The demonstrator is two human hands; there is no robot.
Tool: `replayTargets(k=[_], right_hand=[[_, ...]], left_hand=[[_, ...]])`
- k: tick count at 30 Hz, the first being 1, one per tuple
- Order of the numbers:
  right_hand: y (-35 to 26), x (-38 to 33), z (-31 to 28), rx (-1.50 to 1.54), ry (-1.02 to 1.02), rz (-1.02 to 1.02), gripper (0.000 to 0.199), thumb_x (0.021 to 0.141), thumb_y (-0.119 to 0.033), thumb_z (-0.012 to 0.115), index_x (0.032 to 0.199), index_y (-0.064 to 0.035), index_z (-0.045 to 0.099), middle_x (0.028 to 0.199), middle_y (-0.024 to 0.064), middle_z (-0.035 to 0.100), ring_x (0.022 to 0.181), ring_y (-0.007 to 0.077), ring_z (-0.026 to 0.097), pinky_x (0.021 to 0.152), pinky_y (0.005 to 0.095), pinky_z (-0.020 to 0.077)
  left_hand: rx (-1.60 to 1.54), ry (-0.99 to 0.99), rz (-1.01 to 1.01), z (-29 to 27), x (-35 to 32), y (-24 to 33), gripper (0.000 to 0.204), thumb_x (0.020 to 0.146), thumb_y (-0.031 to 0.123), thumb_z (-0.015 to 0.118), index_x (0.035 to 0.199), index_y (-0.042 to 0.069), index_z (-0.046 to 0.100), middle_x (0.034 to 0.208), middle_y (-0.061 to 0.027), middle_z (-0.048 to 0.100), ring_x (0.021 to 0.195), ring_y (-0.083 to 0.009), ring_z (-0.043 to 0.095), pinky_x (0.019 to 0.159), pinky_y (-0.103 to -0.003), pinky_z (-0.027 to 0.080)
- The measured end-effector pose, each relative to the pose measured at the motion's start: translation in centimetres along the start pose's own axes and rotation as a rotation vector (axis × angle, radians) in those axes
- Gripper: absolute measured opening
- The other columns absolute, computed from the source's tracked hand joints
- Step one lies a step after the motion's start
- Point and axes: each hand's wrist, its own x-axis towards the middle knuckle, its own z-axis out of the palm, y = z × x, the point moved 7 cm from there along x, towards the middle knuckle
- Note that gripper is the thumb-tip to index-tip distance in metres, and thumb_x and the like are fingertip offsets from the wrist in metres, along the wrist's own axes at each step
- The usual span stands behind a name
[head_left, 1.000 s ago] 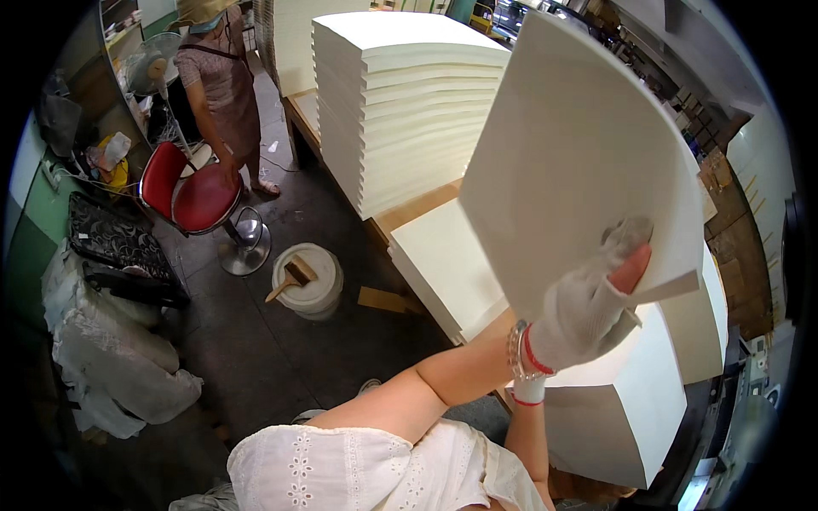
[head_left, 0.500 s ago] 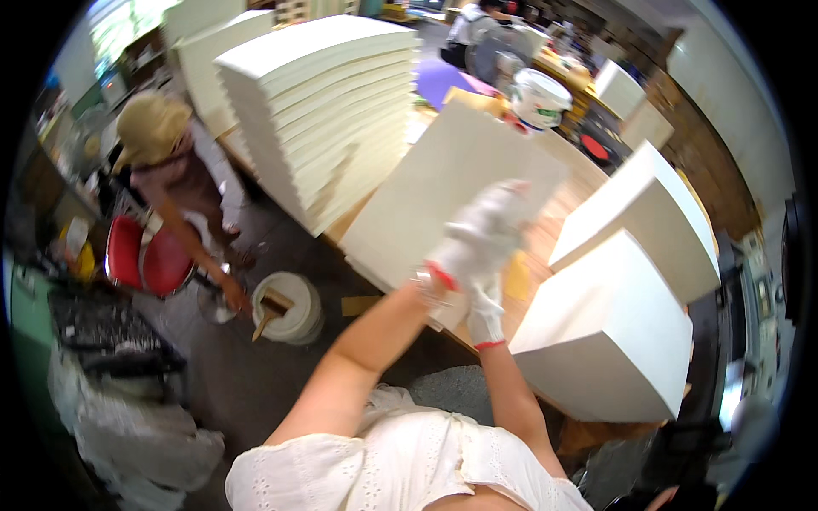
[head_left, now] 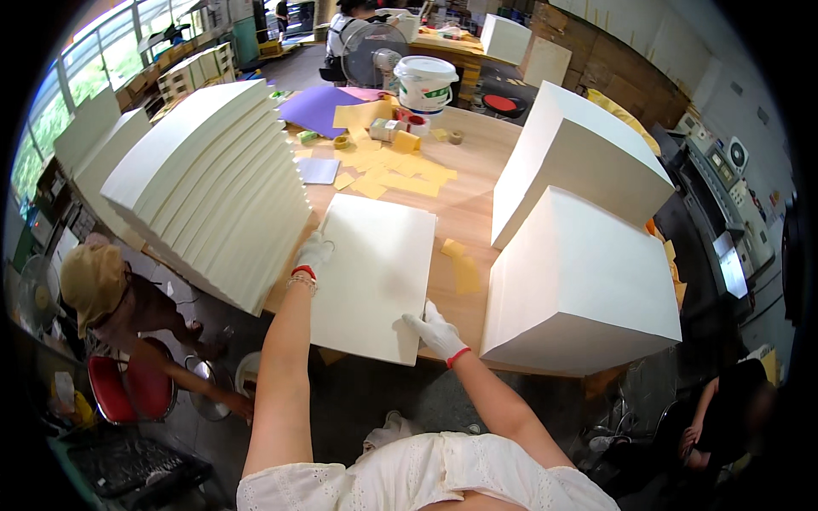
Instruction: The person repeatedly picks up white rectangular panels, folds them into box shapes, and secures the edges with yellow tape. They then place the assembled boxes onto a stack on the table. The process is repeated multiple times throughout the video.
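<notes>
In the head view, the white paper stack [head_left: 371, 277] lies on the wooden counter [head_left: 473, 204] before me. My left hand [head_left: 314, 251] touches its ten-o'clock edge, whether gripping I cannot tell; my right hand [head_left: 438, 332], at four o'clock, has fingers parted against its edge.

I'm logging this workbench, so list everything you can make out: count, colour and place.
Paper pile: one, white, table's near edge
Staggered paper stack: one, white, table's left
Smooth paper blocks: two, white, table's right
Table: one, wood-coloured, centre
Paper scraps: several, yellow, mid-table
Sheet: one, purple, table's far left
Table bucket: one, white, far end
Far fan: one, grey, beyond the table
Chair: one, red, floor at left
Other people: at least three, varied clothing, left, far and lower right
Left hand: one, white glove, pile's left edge
Right hand: one, white glove, pile's right edge
</notes>
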Motion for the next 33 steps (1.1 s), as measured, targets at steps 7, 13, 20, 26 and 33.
replayTargets(k=[7,13,20,26,33], right_hand=[[3.0,1.0,0.1,-0.015,0.03,0.029,0.073,0.087,-0.058,0.052,0.139,-0.009,0.037,0.126,0.0176,0.06,0.116,0.0322,0.058,0.099,0.0399,0.0408],[1.0,0.7,1.5,0.315,-0.03,-0.04,0.069,0.085,-0.033,0.067,0.14,-0.0058,0.035,0.123,0.0215,0.06,0.115,0.0329,0.058,0.096,0.0425,0.0441],[-1.7,-6.7,2.9,-0.244,0.056,-0.396,0.076,0.078,-0.018,0.077,0.142,-0.0066,0.037,0.141,0.0246,0.04,0.12,0.0385,0.053,0.092,0.0445,0.0485],[-2.4,-6.1,2.6,-0.373,0.138,-0.486,0.07,0.077,-0.023,0.077,0.137,-0.0107,0.044,0.135,0.0243,0.043,0.11,0.0427,0.056,0.089,0.0462,0.0503],[-3.8,-4.7,2.8,-0.402,0.084,-0.368,0.063,0.072,-0.025,0.081,0.127,-0.0162,0.052,0.13,0.018,0.048,0.106,0.0358,0.058,0.088,0.0428,0.0501]], left_hand=[[-0.067,-0.033,0.086,1.3,0.5,2.3,0.053,0.082,0.034,0.056,0.129,0.01,0.055,0.127,-0.0166,0.06,0.116,-0.0334,0.057,0.097,-0.043,0.045],[-0.011,-0.06,0.087,-1.3,-1.4,0.4,0.057,0.084,0.033,0.055,0.137,0.013,0.047,0.12,-0.0206,0.062,0.108,-0.0368,0.061,0.092,-0.045,0.047],[-0.068,-0.26,0.299,-7.1,-16.1,-6.0,0.063,0.077,0.012,0.073,0.136,0.012,0.051,0.112,-0.0155,0.062,0.103,-0.032,0.062,0.086,-0.039,0.05],[-0.033,0.155,0.657,-7.3,-19.3,-6.0,0.036,0.067,-0.004,0.07,0.103,0.002,0.069,0.103,-0.013,0.061,0.096,-0.0321,0.061,0.084,-0.036,0.051],[-0.312,0.018,0.41,-5.1,-16.3,-9.6,0.043,0.076,-0.011,0.058,0.116,0.002,0.066,0.124,-0.0202,0.058,0.112,-0.0285,0.059,0.085,-0.029,0.054]])
